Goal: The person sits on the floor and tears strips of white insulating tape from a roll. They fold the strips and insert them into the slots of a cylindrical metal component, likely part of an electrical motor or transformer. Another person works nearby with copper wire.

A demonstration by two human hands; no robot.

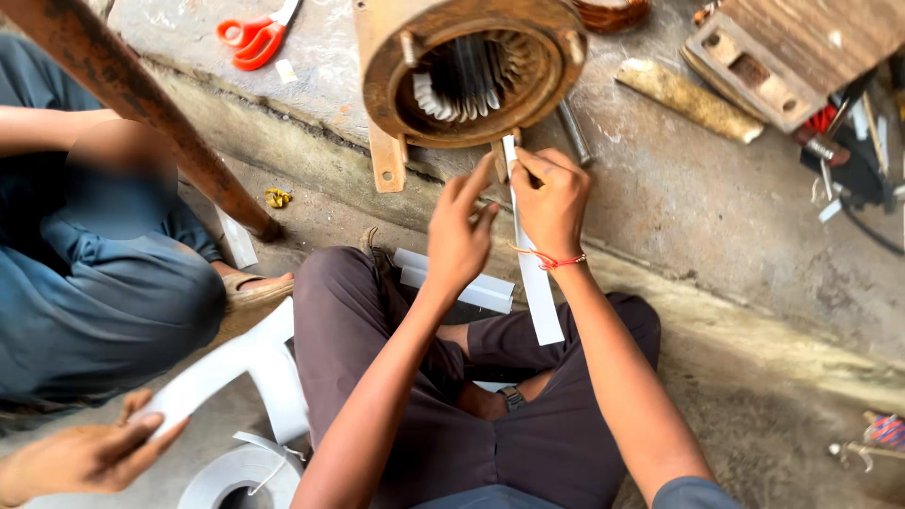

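White insulating-paper strip [530,269], long and narrow, pinched near its top end by right hand [550,203]; upper tip poked toward bottom edge of rusty motor stator [468,71], lower end hanging free past wrist with red thread bracelet [551,259]. Right grip closed on strip, thumb and fingertips together just below stator rim. Left hand [459,236] alongside, fingers loosely spread, forefinger raised toward same spot; holding nothing visible, touch on strip not certain.

Handling, as judged: strip light, thin, flexible yet holding a crease; likely to buckle if pushed from far back, so best held close to leading end, as now. Probably smooth, slightly slippery. Prone to tearing or kinking against sharp slot edges. Stator clearly heavy, rigid, rust-coated, resting on raised concrete ledge [679,188]; unlikely to shift under light push.

Nearby: folded white paper pieces [462,283] on lap, red-handled scissors [253,38] on ledge at upper left, wooden block [754,66] and wooden stick [688,99] at upper right. Second person seated at left in blue clothing, a hand [90,452] holding wide white paper band [236,363] drawn from roll [231,476] on floor.
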